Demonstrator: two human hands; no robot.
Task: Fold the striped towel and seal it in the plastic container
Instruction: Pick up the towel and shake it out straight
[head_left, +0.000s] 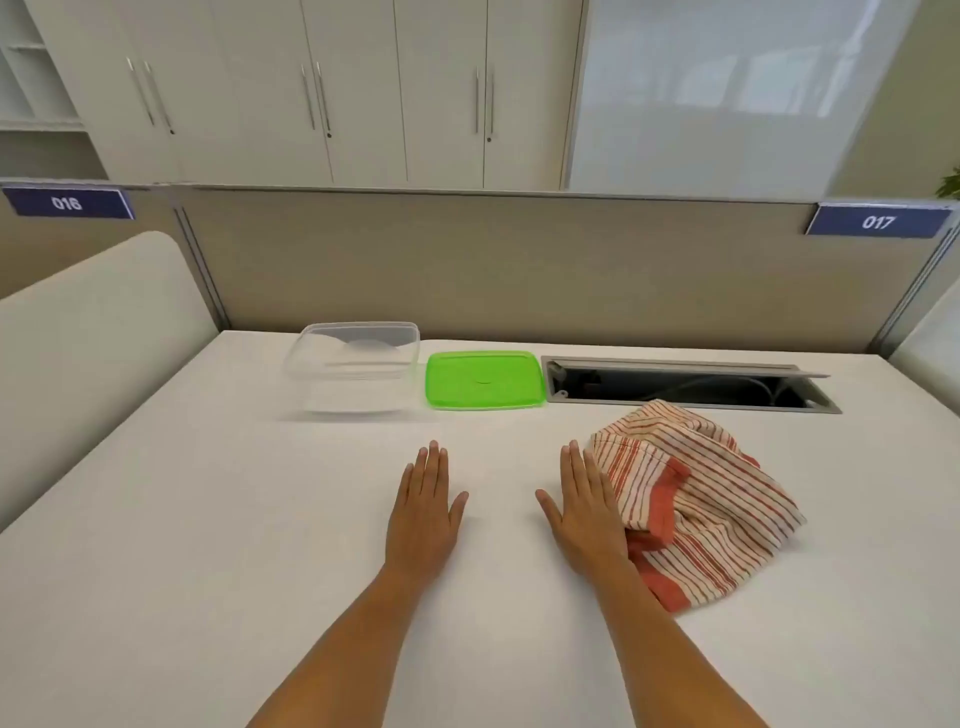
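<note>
A red-and-cream striped towel (696, 499) lies crumpled in a heap on the right of the white table. Its left edge touches the side of my right hand (584, 506), which rests flat, palm down, holding nothing. My left hand (423, 512) also lies flat on the table, a little to the left, fingers extended. At the back of the table stands a clear plastic container (353, 369), open and empty. Its green lid (484, 380) lies flat on the table just to the right of it.
An open cable hatch (691, 385) is sunk into the table behind the towel. A beige partition (493, 265) bounds the far edge, and white side panels (93, 338) rise at the left and right. The white table (234, 519) stretches out to the left of my hands.
</note>
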